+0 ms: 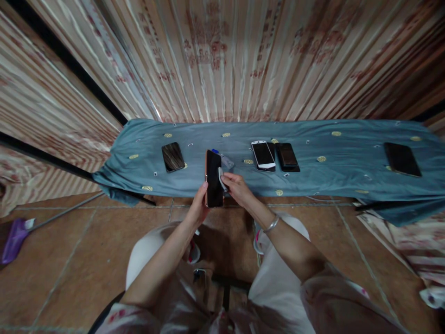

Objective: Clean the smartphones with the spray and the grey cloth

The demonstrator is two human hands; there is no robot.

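Note:
My left hand [200,202] is closed around the lower part of a smartphone [213,183] with a dark screen and a copper-coloured edge, held upright above the near side of the cloth-covered table. My right hand [235,186] pinches a small pale grey cloth [221,178] against the right side of the screen. Partly hidden behind the phone, a clear bottle [227,161] with a blue top lies on the table; its exact kind is hard to make out.
A blue patterned cloth [194,134] covers the long table. On it lie a dark phone [173,157] at left, a white phone [263,155], black phones [288,157] right of centre and a dark tablet-like device [402,159] far right. Curtains hang behind; a purple dustpan-like object [15,240] is on the floor.

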